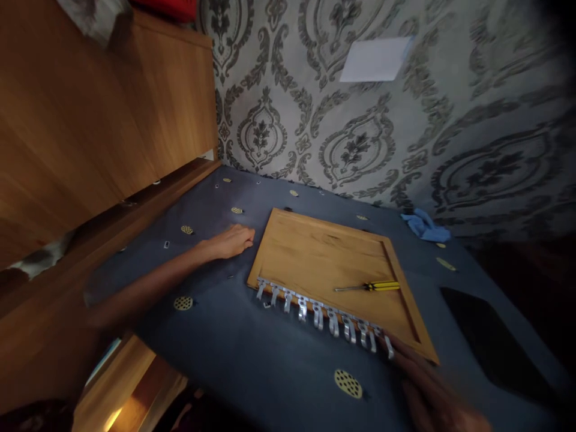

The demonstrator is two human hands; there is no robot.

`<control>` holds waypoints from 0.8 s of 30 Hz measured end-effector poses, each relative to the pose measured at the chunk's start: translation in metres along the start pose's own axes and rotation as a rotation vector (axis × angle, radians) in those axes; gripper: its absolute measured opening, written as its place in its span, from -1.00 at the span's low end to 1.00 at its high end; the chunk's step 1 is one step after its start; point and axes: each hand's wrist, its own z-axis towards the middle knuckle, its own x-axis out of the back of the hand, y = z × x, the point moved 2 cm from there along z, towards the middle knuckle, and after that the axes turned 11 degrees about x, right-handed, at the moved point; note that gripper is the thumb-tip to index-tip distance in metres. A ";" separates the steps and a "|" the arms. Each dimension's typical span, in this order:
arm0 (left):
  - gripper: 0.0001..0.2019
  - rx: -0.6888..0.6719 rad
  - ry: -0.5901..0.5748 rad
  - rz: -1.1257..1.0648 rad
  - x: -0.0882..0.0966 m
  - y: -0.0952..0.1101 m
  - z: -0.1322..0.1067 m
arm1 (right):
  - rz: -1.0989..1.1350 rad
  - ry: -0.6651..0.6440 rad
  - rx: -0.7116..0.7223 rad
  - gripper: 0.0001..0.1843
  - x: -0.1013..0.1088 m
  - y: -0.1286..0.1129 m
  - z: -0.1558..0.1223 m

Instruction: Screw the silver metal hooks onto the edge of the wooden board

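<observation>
A framed wooden board lies on the dark blue table cover. Along its near edge runs a metal hook rail with several hooks hanging toward me. On the board rests a screwdriver with a yellow and black handle. My left hand is closed in a fist on the table, just left of the board and apart from it; its fingers hide whatever may be inside. My right hand, slightly blurred, has its fingers stretched out, with the fingertips at the right end of the hook rail.
A blue cloth lies by the wall at the back right. A dark flat object rests right of the board. Wooden cabinets stand along the left side. White paper is on the patterned wall, and an open drawer shows below left.
</observation>
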 end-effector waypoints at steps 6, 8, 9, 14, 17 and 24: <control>-0.98 -0.020 -0.139 -0.115 0.010 -0.006 -0.048 | -0.010 0.025 0.020 -0.59 -0.001 -0.002 -0.004; -0.96 -0.027 -0.162 -0.120 0.004 -0.004 -0.062 | 0.010 0.007 -0.021 -0.60 0.001 -0.003 -0.003; -0.93 -0.027 -0.157 -0.116 0.000 -0.004 -0.067 | 0.022 -0.004 -0.038 -0.60 0.003 -0.004 -0.002; -0.84 -0.062 -0.127 -0.088 -0.010 0.002 -0.082 | 0.055 -0.042 -0.037 -0.60 0.013 -0.008 0.006; -0.80 -0.086 -0.113 -0.089 -0.010 0.004 -0.088 | 0.048 -0.042 -0.028 -0.61 0.016 -0.009 0.010; -0.71 -0.129 -0.115 -0.058 -0.007 0.015 -0.101 | 0.023 0.002 0.033 -0.60 0.016 -0.012 0.013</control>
